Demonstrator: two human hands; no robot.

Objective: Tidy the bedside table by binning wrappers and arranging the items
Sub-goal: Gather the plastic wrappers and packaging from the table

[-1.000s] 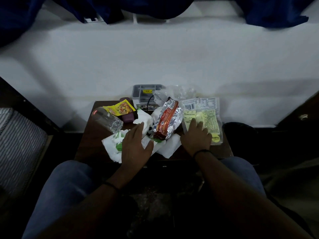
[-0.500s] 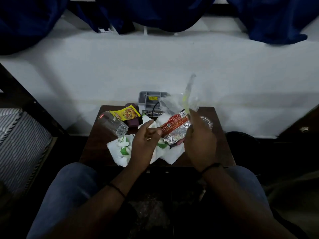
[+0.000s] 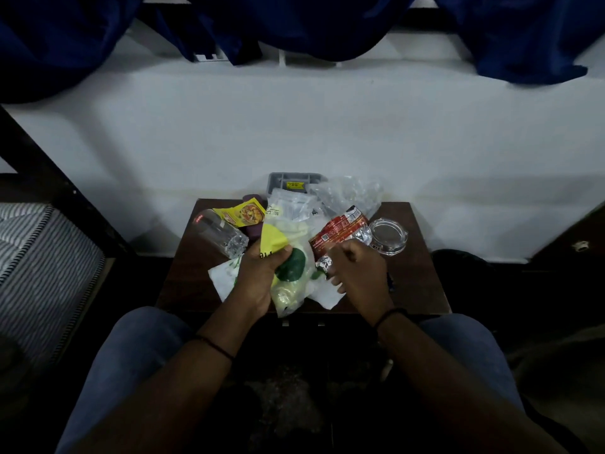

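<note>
The brown table (image 3: 415,290) holds a glass ashtray (image 3: 388,235) on the right, a tipped glass (image 3: 220,236) on the left, white napkins (image 3: 224,277) near.

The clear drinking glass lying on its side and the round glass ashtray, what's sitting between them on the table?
In the head view, between the clear drinking glass and round glass ashtray: yellow-green plastic packet and red foil wrapper.

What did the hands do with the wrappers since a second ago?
The left hand now grips the clear yellow-green packet, lifted off the table's right side. The right hand has grabbed the red foil wrapper. The glass ashtray got uncovered. The tipped glass stayed put.
</note>
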